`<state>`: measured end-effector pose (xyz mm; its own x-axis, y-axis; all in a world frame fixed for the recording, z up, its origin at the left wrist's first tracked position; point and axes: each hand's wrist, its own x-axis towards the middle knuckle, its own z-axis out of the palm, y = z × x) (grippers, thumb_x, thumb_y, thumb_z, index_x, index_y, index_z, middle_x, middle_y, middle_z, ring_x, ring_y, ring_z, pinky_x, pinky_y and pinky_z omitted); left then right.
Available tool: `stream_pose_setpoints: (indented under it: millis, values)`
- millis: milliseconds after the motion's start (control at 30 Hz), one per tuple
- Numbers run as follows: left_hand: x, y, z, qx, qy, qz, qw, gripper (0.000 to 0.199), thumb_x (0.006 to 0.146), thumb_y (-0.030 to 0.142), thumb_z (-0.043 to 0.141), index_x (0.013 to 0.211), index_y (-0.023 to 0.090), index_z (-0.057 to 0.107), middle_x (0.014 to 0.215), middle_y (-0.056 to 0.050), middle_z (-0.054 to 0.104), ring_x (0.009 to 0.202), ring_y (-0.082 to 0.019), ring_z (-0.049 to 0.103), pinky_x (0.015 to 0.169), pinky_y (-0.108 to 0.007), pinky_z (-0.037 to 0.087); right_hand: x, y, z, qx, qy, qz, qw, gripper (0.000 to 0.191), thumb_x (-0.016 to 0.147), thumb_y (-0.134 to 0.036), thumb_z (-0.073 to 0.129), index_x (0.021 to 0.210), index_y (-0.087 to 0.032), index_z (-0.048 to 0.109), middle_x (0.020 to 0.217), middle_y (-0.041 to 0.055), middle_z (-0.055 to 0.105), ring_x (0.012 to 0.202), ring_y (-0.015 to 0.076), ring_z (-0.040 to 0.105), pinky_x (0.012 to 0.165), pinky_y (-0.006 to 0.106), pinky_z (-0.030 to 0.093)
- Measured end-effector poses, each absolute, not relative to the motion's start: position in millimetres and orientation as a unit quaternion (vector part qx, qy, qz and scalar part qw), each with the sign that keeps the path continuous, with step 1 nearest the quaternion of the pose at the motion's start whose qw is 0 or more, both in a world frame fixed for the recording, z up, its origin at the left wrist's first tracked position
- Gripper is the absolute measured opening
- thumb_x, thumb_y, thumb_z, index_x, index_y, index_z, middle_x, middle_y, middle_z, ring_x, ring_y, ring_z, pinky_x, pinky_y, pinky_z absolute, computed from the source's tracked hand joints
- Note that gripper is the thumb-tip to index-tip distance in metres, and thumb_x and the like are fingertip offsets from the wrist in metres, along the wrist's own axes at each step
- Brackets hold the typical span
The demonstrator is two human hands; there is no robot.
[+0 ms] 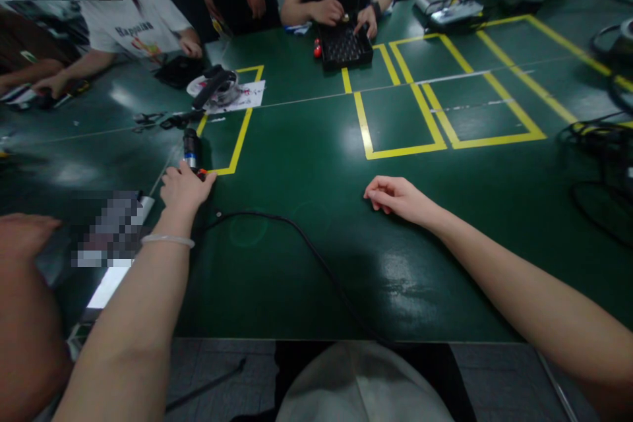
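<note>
Head view: my left hand (pixel 182 188) is at the near end of a black tool with a blue band (pixel 190 146), on the left part of the green desk (pixel 301 145), well in from its near edge. Thumb and fingers are spread around that end; contact is apparent, but I cannot tell whether the grip is closed. My right hand (pixel 393 196) is half-curled over the desk, right of centre, farther in than the near edge; its contents cannot be determined. A black cable (pixel 316 250) runs from beside my left wrist to the near edge. At the far edge, a co-worker's hands are at a black tray (pixel 349 62).
</note>
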<state>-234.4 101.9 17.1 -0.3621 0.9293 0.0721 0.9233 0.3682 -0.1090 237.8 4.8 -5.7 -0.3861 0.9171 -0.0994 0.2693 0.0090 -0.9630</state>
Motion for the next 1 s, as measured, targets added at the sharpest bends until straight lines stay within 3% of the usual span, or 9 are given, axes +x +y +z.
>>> stream_pose_setpoints:
  millis: [233, 800, 1000]
  values:
    - [-232, 97, 22, -0.557, -0.829, 0.002, 0.044, 0.065, 0.1, 0.051, 0.023, 0.145, 0.005, 0.034, 0.135, -0.021, 0.039, 0.116, -0.034, 0.043, 0.089, -0.046, 0.039, 237, 4, -5, -0.466, -0.64, 0.529, 0.305, 0.018, 0.089, -0.032, 0.057, 0.086, -0.015, 0.062, 0.063, -0.0009, 0.058, 0.051, 0.0092, 0.048, 0.049, 0.022, 0.037]
    - [-138, 38, 18, -0.662, -0.747, -0.002, 0.066, 0.06, 0.098, 0.047, 0.029, 0.145, 0.012, 0.042, 0.123, -0.024, 0.053, 0.109, -0.04, 0.055, 0.081, -0.047, 0.048, 235, 6, -4, -0.471, -0.641, 0.517, 0.315, 0.019, 0.089, -0.034, 0.055, 0.088, -0.015, 0.061, 0.064, -0.0004, 0.058, 0.05, 0.0103, 0.048, 0.049, 0.024, 0.036]
    - [-76, 11, 26, -0.725, -0.687, 0.005, 0.043, 0.057, 0.1, 0.046, 0.028, 0.147, 0.015, 0.038, 0.12, -0.02, 0.054, 0.105, -0.035, 0.056, 0.073, -0.041, 0.05, 229, 0, -3, -0.468, -0.705, 0.397, 0.357, 0.014, 0.091, -0.027, 0.053, 0.095, -0.017, 0.062, 0.076, 0.0023, 0.063, 0.067, 0.014, 0.056, 0.062, 0.026, 0.042]
